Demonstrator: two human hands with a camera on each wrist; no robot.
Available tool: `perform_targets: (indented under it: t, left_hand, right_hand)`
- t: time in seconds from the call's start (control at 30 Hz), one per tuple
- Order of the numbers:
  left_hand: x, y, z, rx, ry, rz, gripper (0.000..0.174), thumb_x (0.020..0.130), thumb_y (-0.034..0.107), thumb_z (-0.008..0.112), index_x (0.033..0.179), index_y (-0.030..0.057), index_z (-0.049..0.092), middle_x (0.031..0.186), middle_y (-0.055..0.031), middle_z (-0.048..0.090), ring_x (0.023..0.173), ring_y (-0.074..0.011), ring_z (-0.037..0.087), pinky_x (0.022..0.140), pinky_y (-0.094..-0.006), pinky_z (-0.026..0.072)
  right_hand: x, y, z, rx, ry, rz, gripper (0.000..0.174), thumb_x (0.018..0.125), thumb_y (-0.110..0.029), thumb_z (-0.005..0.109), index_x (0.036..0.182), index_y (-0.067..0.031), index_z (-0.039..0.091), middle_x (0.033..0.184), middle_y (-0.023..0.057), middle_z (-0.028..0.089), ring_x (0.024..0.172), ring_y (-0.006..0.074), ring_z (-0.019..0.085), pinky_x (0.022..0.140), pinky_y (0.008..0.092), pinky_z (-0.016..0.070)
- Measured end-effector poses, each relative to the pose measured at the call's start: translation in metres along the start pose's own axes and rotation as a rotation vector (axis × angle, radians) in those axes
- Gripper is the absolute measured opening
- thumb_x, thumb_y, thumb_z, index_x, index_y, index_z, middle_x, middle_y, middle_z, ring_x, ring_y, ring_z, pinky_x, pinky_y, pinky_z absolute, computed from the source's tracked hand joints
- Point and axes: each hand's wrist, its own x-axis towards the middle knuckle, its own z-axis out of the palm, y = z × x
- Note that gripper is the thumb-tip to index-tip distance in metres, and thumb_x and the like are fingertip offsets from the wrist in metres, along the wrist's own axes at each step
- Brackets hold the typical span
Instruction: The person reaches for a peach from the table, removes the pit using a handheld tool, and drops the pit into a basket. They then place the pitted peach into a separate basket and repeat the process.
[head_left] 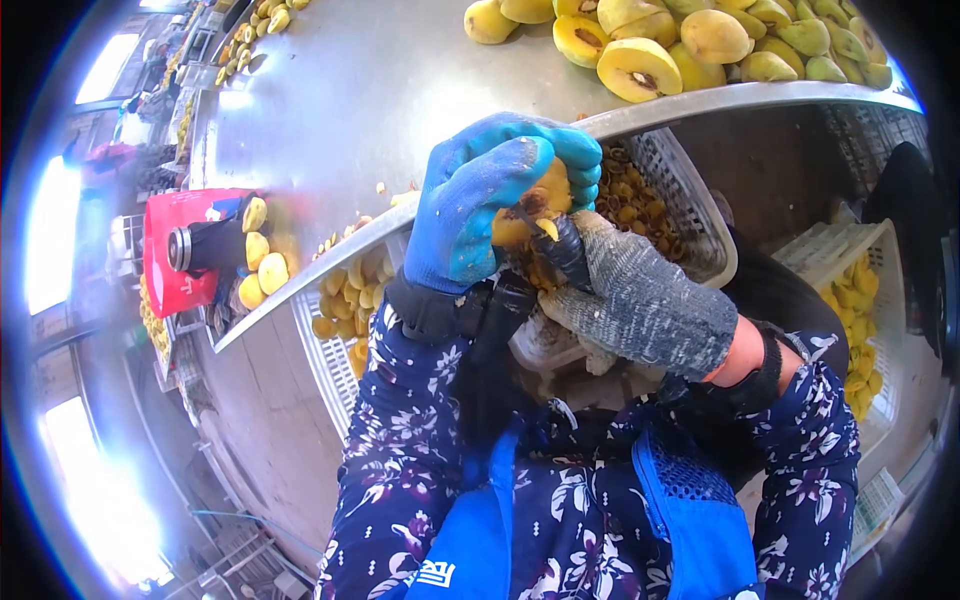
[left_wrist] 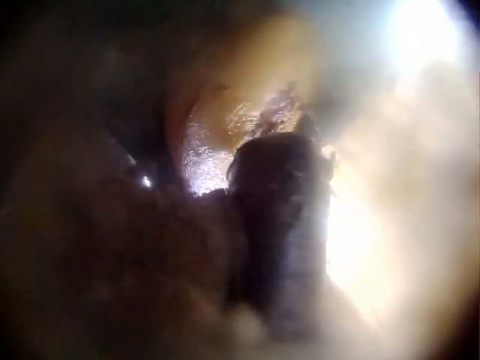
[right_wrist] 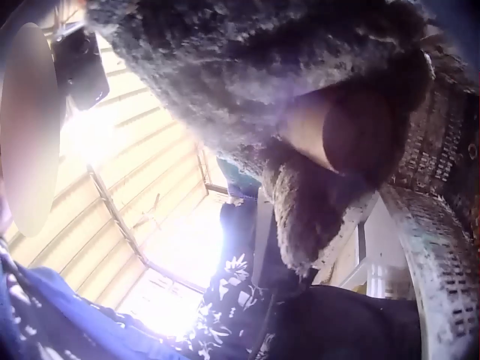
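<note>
Left hand, blue glove, mid-frame in head view: fingers curled round a yellow fruit, firm hold, thumb along the near side. Fruit sits at frame centre, between the two hands, just below the metal table edge in the picture; dark patch on its face. Right hand, grey knit glove, right of centre: fingers closed round a round-ended handle, which shows right of centre in right wrist view. Dark ribbed piece at the right hand's fingers, up against the fruit; can't tell if it's finger cover or tool. Left wrist view is blurred, but the dark piece shows there mid-frame, close to the fruit's wet surface. Around the hands: white crate of small brown-yellow pieces behind the right hand, another crate with yellow halves lower left of the left hand, third crate of yellow fruit at far right. Fruit pile on the table, upper right, some cut faces showing. Red bag at left, dark flask against it, loose fruit pieces just beside the flask.
</note>
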Motion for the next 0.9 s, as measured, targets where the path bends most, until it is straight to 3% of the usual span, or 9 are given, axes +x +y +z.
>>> perform_targets:
  t: [0.13, 0.2, 0.3, 0.4, 0.57, 0.63, 0.67, 0.73, 0.9]
  left_hand:
    - [-0.001, 0.004, -0.001, 0.051, -0.043, -0.056, 0.040, 0.081, 0.028, 0.060, 0.099, -0.0079, 0.064, 0.089, -0.0178, 0.066, 0.077, -0.0245, 0.065, 0.073, -0.0343, 0.0547]
    - [-0.004, 0.006, 0.002, 0.042, -0.045, -0.081, 0.040, 0.082, 0.028, 0.061, 0.098, -0.0075, 0.064, 0.089, -0.0177, 0.066, 0.076, -0.0244, 0.065, 0.073, -0.0347, 0.0548]
    - [-0.006, 0.002, 0.004, 0.005, -0.088, -0.016, 0.040, 0.082, 0.030, 0.061, 0.099, -0.0069, 0.064, 0.089, -0.0181, 0.066, 0.076, -0.0248, 0.066, 0.072, -0.0353, 0.0550]
    - [-0.008, 0.003, 0.014, -0.097, -0.059, 0.022, 0.040, 0.084, 0.030, 0.061, 0.100, -0.0065, 0.063, 0.089, -0.0179, 0.066, 0.076, -0.0249, 0.066, 0.072, -0.0362, 0.0554]
    - [-0.006, 0.000, 0.017, -0.218, -0.022, 0.007, 0.038, 0.090, 0.028, 0.056, 0.103, -0.0073, 0.061, 0.092, -0.0187, 0.065, 0.078, -0.0258, 0.066, 0.074, -0.0366, 0.0566]
    - [-0.008, -0.002, 0.016, -0.146, 0.075, -0.050, 0.051, 0.094, 0.038, 0.048, 0.116, -0.0083, 0.053, 0.103, -0.0233, 0.062, 0.089, -0.0332, 0.065, 0.078, -0.0462, 0.0561]
    - [-0.008, -0.006, 0.013, -0.144, 0.076, -0.043, 0.051, 0.094, 0.038, 0.048, 0.116, -0.0083, 0.053, 0.103, -0.0233, 0.062, 0.089, -0.0332, 0.065, 0.078, -0.0462, 0.0561]
    - [-0.006, -0.011, 0.010, -0.121, 0.062, 0.006, 0.051, 0.096, 0.037, 0.047, 0.117, -0.0087, 0.053, 0.103, -0.0223, 0.062, 0.092, -0.0316, 0.065, 0.083, -0.0443, 0.0550]
    - [-0.008, -0.010, 0.011, -0.108, 0.131, 0.016, 0.044, 0.096, 0.032, 0.048, 0.114, -0.0072, 0.055, 0.102, -0.0196, 0.063, 0.091, -0.0272, 0.065, 0.084, -0.0386, 0.0546]
  right_hand:
    - [0.000, 0.010, -0.001, 0.022, 0.048, -0.295, 0.033, 0.084, -0.013, 0.065, 0.111, 0.0009, 0.052, 0.081, 0.0105, 0.061, 0.065, 0.0154, 0.063, 0.056, 0.0280, 0.0512]
    - [-0.008, -0.005, -0.019, 0.401, -0.311, 0.054, 0.030, 0.083, -0.018, 0.067, 0.103, -0.0005, 0.053, 0.076, 0.0106, 0.062, 0.062, 0.0212, 0.063, 0.055, 0.0319, 0.0496]
    - [-0.012, -0.008, -0.025, 0.748, -0.533, 0.169, 0.026, 0.082, -0.015, 0.068, 0.100, -0.0010, 0.055, 0.075, 0.0045, 0.059, 0.059, 0.0108, 0.057, 0.051, 0.0243, 0.0478]
    - [-0.015, -0.006, -0.027, 1.084, -0.696, 0.265, 0.025, 0.081, -0.011, 0.069, 0.099, -0.0005, 0.055, 0.074, 0.0058, 0.059, 0.057, 0.0114, 0.057, 0.050, 0.0224, 0.0484]
    - [-0.013, -0.006, -0.024, 0.920, -0.618, 0.279, 0.028, 0.080, -0.013, 0.068, 0.101, 0.0009, 0.056, 0.070, 0.0077, 0.059, 0.056, 0.0155, 0.058, 0.050, 0.0271, 0.0478]
    - [-0.005, 0.012, -0.002, 0.012, 0.077, -0.463, 0.023, 0.085, -0.013, 0.063, 0.103, 0.0006, 0.057, 0.074, 0.0104, 0.061, 0.061, 0.0239, 0.061, 0.057, 0.0344, 0.0504]
    - [-0.004, 0.017, 0.001, 0.009, 0.075, -0.469, 0.023, 0.085, -0.013, 0.063, 0.103, 0.0006, 0.057, 0.074, 0.0104, 0.061, 0.061, 0.0239, 0.061, 0.057, 0.0344, 0.0504]
    - [-0.005, 0.021, 0.002, -0.499, 0.265, -0.410, 0.023, 0.086, -0.013, 0.056, 0.106, -0.0012, 0.054, 0.078, 0.0163, 0.059, 0.075, 0.0280, 0.064, 0.066, 0.0389, 0.0514]
    - [-0.015, 0.016, -0.009, -0.885, 0.405, -0.456, 0.021, 0.087, -0.011, 0.051, 0.106, -0.0047, 0.056, 0.076, 0.0145, 0.059, 0.079, 0.0282, 0.065, 0.066, 0.0399, 0.0512]
